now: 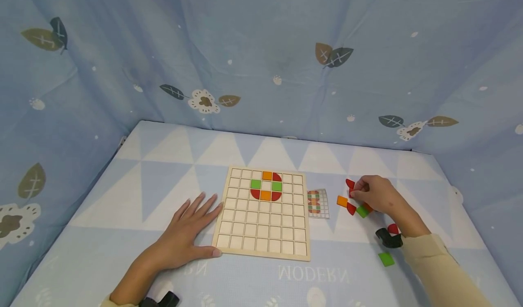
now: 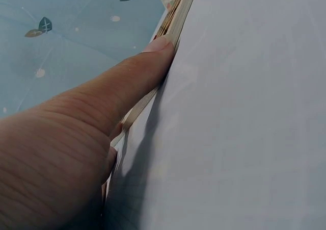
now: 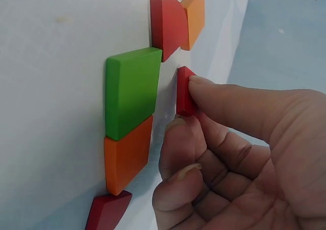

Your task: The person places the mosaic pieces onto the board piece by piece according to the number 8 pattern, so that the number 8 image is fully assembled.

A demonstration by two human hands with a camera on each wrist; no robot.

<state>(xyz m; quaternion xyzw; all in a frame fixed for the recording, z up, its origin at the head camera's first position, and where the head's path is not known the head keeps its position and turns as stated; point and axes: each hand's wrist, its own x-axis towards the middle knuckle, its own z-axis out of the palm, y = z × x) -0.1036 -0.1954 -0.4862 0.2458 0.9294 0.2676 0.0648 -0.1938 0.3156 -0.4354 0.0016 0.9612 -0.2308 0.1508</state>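
Note:
My left hand [image 1: 189,232] lies with fingers spread on the table, its fingertips and thumb touching the left edge of a wooden grid board [image 1: 256,230]. In the left wrist view the thumb [image 2: 127,77] rests against the board's rim. Set into the upper cells are orange squares [image 1: 267,175], green squares [image 1: 276,186] and red quarter-circles [image 1: 276,196], around one bare cell. Right of the board, my right hand [image 1: 377,195] pinches a red piece [image 3: 184,95] between thumb and finger, close to the tabletop. Its full shape is partly hidden by the fingers.
A pattern card [image 1: 318,203] lies at the board's right edge, partly under it. Loose pieces near the right hand include a green square [image 3: 133,92], an orange square [image 1: 342,201] and a red quarter-circle [image 1: 351,209]. Another green square [image 1: 386,259] lies nearer the front. Curtains enclose the table.

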